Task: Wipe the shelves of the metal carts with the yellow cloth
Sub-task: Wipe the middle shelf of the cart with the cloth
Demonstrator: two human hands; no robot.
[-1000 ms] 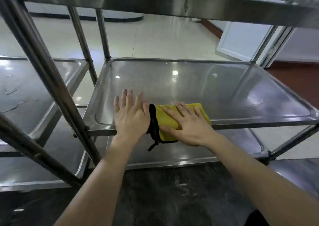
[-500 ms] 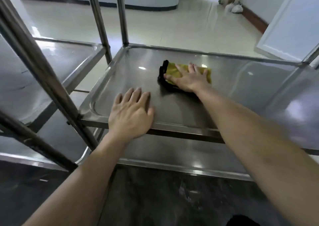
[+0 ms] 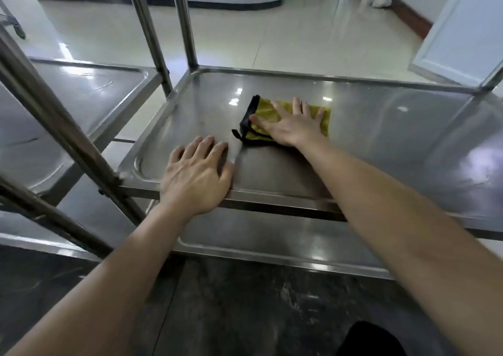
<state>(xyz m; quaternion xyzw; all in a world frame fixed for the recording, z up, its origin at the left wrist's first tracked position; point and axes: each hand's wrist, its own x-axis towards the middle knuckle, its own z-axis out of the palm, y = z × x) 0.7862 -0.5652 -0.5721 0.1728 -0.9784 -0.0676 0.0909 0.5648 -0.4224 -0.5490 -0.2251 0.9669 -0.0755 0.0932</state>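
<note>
The right hand point(image 3: 291, 127) lies flat, fingers spread, on the folded yellow cloth point(image 3: 265, 109) and presses it onto the steel cart shelf point(image 3: 381, 127), left of the shelf's middle and towards its far side. The cloth's black edging point(image 3: 246, 119) shows at its left. The left hand point(image 3: 196, 181) rests palm down with straight fingers on the same shelf's near rim, holding nothing and apart from the cloth, while a 2nd cart point(image 3: 89, 94) stands just beside on the left and a lower shelf point(image 3: 272, 236) shows beneath the arms.
</note>
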